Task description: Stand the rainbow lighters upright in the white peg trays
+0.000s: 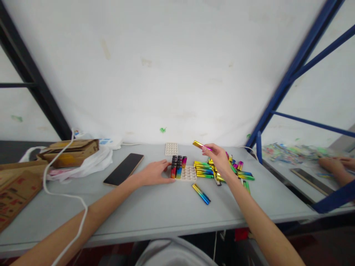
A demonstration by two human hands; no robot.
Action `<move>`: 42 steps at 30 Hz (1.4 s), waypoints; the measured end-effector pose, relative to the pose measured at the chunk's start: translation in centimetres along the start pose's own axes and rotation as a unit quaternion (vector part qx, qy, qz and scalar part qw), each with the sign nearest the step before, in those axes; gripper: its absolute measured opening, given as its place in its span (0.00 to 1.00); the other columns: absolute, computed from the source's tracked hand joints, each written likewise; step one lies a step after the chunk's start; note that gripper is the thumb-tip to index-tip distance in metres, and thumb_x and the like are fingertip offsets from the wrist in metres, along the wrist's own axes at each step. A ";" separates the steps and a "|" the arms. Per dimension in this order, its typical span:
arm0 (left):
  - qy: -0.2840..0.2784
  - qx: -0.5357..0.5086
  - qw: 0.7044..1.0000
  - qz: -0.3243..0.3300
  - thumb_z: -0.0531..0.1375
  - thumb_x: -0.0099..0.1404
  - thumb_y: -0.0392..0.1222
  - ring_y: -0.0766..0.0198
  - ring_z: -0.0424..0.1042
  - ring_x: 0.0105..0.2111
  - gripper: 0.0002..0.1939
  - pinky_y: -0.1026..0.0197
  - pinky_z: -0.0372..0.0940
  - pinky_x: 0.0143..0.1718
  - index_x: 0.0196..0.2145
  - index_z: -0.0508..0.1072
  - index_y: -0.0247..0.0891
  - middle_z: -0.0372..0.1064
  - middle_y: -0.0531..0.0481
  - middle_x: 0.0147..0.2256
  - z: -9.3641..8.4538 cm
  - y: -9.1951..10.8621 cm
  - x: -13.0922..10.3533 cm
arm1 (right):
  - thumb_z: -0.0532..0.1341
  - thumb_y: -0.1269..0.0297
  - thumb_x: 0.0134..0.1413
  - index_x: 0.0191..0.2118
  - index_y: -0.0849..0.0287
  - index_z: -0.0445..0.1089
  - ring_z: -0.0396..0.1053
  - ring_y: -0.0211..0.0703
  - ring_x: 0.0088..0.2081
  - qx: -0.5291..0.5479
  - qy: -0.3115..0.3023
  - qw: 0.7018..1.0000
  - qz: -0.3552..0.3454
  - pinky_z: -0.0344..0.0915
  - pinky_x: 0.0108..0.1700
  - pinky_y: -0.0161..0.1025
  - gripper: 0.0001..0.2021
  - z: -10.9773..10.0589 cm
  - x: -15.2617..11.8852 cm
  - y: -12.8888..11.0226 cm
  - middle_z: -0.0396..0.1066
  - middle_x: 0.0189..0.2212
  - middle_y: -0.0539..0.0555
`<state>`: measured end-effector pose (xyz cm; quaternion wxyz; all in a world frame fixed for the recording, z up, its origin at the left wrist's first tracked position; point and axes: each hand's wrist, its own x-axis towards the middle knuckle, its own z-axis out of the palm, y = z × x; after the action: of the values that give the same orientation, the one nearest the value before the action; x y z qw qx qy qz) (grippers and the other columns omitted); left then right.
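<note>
My left hand (156, 173) is around the left end of a white dimpled tray (191, 178), with the thumb at its front edge and the fingers at the standing tubes. Several shiny tubes with black tops (176, 168) stand upright in rows in the tray's left part; the cups to their right show bare. My right hand (216, 155) pinches a gold-and-magenta tube (198, 144) in the air, tilted, above a loose pile of shiny multicoloured tubes (204, 172). One gold-and-blue tube (201, 194) lies apart in front of the tray.
A second white tray (171, 149) lies by the wall. To the left are a dark phone (124, 169), cardboard boxes (72, 151), plastic bags and a white cable (80, 199). A blue metal frame (277, 98) stands on the right; beyond it another person's hands (334, 165) show.
</note>
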<state>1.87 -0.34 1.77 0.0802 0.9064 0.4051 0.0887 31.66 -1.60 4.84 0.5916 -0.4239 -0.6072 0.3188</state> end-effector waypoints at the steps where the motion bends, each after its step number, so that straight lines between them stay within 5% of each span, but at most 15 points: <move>1: 0.000 0.000 1.000 0.000 0.60 0.63 0.67 0.49 0.75 0.43 0.31 0.55 0.67 0.44 0.50 0.72 0.38 0.74 0.43 0.45 0.0 0.0 0.0 | 0.71 0.45 0.51 0.39 0.58 0.78 0.73 0.46 0.37 -0.003 0.005 1.000 -0.007 0.73 0.46 0.46 0.20 0.0 0.3 0.2 0.78 0.37 0.55; 21: 0.010 -0.017 1.000 0.004 0.61 0.63 0.67 0.47 0.75 0.45 0.32 0.54 0.67 0.46 0.51 0.73 0.38 0.74 0.42 0.46 0.1 -0.1 0.0 | 0.73 0.43 0.45 0.38 0.56 0.71 0.77 0.45 0.36 0.130 0.018 0.990 0.048 0.75 0.42 0.46 0.24 2.2 1.5 1.9 0.80 0.37 0.56; 25: 0.006 -0.011 1.000 0.001 0.61 0.63 0.67 0.46 0.75 0.45 0.32 0.53 0.67 0.46 0.52 0.72 0.38 0.74 0.41 0.47 0.1 -0.1 0.0 | 0.70 0.42 0.49 0.45 0.54 0.67 0.72 0.39 0.26 0.105 -0.016 0.993 0.051 0.70 0.32 0.38 0.25 2.6 0.8 2.8 0.77 0.31 0.50; 30: 0.009 -0.009 1.000 0.007 0.60 0.63 0.68 0.46 0.75 0.45 0.32 0.53 0.67 0.46 0.52 0.72 0.37 0.74 0.41 0.47 0.1 0.0 0.0 | 0.67 0.41 0.51 0.46 0.50 0.64 0.56 0.32 0.18 0.124 -0.044 0.988 0.079 0.60 0.22 0.31 0.25 3.1 0.1 3.3 0.59 0.23 0.39; 35: 0.010 -0.014 1.000 0.001 0.60 0.62 0.68 0.47 0.75 0.45 0.32 0.54 0.67 0.45 0.50 0.73 0.38 0.74 0.42 0.46 0.1 -0.1 0.0 | 0.60 0.29 0.51 0.37 0.53 0.63 0.42 0.30 0.16 0.126 -0.038 0.979 0.159 0.39 0.16 0.29 0.29 3.8 -0.3 3.3 0.52 0.20 0.40; 42: 0.006 -0.014 1.000 0.003 0.60 0.63 0.68 0.47 0.75 0.43 0.31 0.53 0.68 0.44 0.49 0.73 0.38 0.74 0.41 0.45 0.1 -0.2 0.0 | 0.52 0.29 0.54 0.19 0.53 0.53 0.43 0.33 0.17 0.047 0.039 0.984 0.169 0.40 0.19 0.35 0.31 4.0 -0.2 4.1 0.45 0.13 0.43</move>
<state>1.77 -0.19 1.58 0.0904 0.9060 0.4014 0.0997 28.29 0.49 0.74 0.5718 -0.5043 -0.4879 0.4251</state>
